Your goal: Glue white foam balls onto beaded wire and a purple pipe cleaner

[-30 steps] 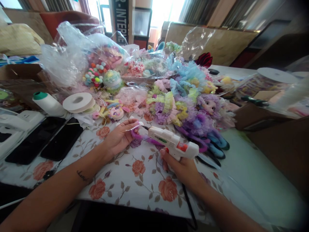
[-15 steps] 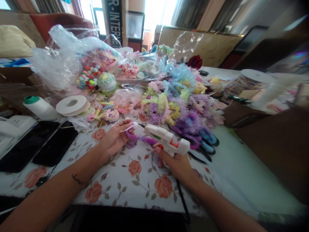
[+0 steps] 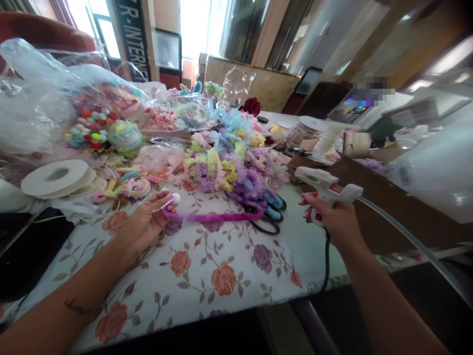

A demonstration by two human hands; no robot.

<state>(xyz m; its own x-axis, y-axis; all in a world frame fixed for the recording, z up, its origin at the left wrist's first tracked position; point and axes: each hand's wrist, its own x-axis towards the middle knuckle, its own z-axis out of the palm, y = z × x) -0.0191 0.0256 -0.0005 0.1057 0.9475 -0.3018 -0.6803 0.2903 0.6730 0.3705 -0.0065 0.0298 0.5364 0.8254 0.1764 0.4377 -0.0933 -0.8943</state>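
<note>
My left hand [image 3: 150, 217] pinches the near end of a fuzzy purple strip [image 3: 218, 217], like a pipe cleaner. At its fingertips are a short string of white beads [image 3: 167, 202] and a white ball [image 3: 176, 198]. The strip stretches right across the cloth to a pile of ruffled pieces. Over at the right, my right hand [image 3: 334, 217] is wrapped round the handle of a white hot glue gun [image 3: 325, 187], its nozzle pointing left. A long clear glue stick [image 3: 402, 209] trails from the back of the gun, and a black cord [image 3: 326, 261] hangs below.
A flowered cloth [image 3: 199, 305] covers the table. Doll faces [image 3: 136, 186] and pastel ruffles [image 3: 210, 167] are heaped behind the strip. A white spool [image 3: 55, 180] stands at left near a dark phone [image 3: 40, 246]. A cardboard box [image 3: 399, 202] is at right.
My right hand has carried the glue gun away to the right, off the purple strip. My left hand still holds the strip, now in plain sight. The head view has turned right.
</note>
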